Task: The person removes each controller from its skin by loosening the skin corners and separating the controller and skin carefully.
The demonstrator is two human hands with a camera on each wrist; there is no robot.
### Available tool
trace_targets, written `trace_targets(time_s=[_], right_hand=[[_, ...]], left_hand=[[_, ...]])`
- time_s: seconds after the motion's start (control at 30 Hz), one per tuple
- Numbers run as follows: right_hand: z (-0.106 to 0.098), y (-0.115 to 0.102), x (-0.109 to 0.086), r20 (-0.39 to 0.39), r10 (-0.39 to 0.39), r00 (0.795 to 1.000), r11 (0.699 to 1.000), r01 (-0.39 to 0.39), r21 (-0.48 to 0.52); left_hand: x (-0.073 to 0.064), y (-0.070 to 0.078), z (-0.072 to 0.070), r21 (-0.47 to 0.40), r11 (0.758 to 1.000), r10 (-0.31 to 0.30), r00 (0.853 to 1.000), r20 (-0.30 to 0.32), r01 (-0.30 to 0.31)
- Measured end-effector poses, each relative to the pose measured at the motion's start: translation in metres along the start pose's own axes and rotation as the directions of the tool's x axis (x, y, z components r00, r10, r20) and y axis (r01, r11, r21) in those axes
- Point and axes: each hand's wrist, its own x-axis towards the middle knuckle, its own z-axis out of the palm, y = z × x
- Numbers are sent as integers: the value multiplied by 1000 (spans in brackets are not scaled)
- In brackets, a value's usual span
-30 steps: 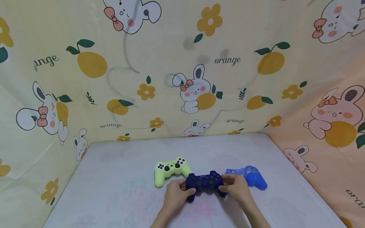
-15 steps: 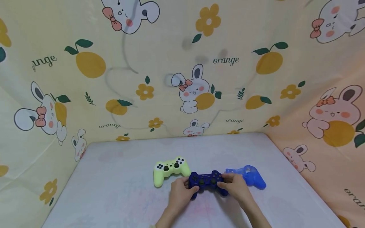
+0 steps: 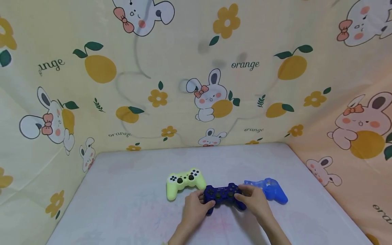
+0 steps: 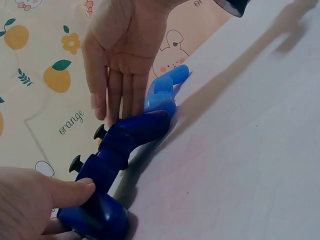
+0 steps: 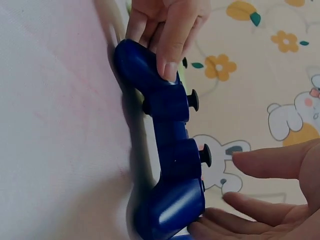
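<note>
Slightly rightward, we saw, the dark blue controller (image 3: 225,194) had shifted, on or just above the table (image 3: 128,190): left hand (image 3: 194,207) pinching one end, seemingly for steadiness, right hand (image 3: 255,200) straight-fingered at the other.

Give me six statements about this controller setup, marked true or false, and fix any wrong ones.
1. The left hand grips the glossy dark blue plastic game controller. True.
2. No sticks rise from the dark blue controller. False: two black mushroom-shaped sticks stand on it.
3. The pale green game controller lies on the white tabletop. True.
4. A translucent bright blue, controller-shaped piece lies near the right hand. True.
5. In the head view, the pale green game controller is right of the dark blue controller. False: it is left.
6. The backdrop is plain. False: the cream fabric backdrop shows printed rabbits and flowers.
</note>
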Motion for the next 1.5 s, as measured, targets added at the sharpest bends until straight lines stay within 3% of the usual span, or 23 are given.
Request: trace_targets(time_s=[0.17, 0.33, 0.4, 0.5, 0.63, 0.7, 0.87, 0.97, 1.17, 1.27, 1.5], right_hand=[[-2, -8, 8, -21, -29, 999, 999, 30, 41], [-5, -22, 27, 133, -28, 991, 979, 0, 203], [-6, -26, 38, 228, -39, 973, 963, -24, 269], [-9, -28, 53, 379, -63, 923, 931, -82, 355], [-11, -26, 69, 528, -60, 847, 886, -198, 419], [-11, -24, 75, 556, -43, 830, 877, -236, 420], [-6, -17, 85, 591, 0, 807, 881, -279, 381], [-3, -16, 90, 606, 2, 795, 884, -285, 370], [9, -21, 101, 654, -43, 756, 872, -292, 394], [21, -25, 106, 673, -45, 739, 874, -298, 385], [44, -32, 113, 662, 15, 749, 871, -335, 360]], left_hand=[[-2, 6, -12, 14, 999, 40, 999, 6, -40], [0, 11, -42, 20, 991, 135, 991, -9, -135], [1, 10, -57, 1, 988, 154, 988, 0, -154], [3, 8, -79, -4, 987, 159, 987, 11, -159], [7, 3, -106, 4, 993, 116, 993, 14, -116], [11, 0, -118, 10, 997, 80, 997, 5, -80], [21, -12, -143, 20, 999, -34, 999, -41, 35], [29, -19, -154, -37, 991, -130, 991, -9, 129], [40, -32, -165, -185, 929, -296, 943, 150, 321], [42, -36, -166, -219, 908, -314, 927, 204, 356], [46, -43, -165, -296, 884, -302, 926, 226, 361]])
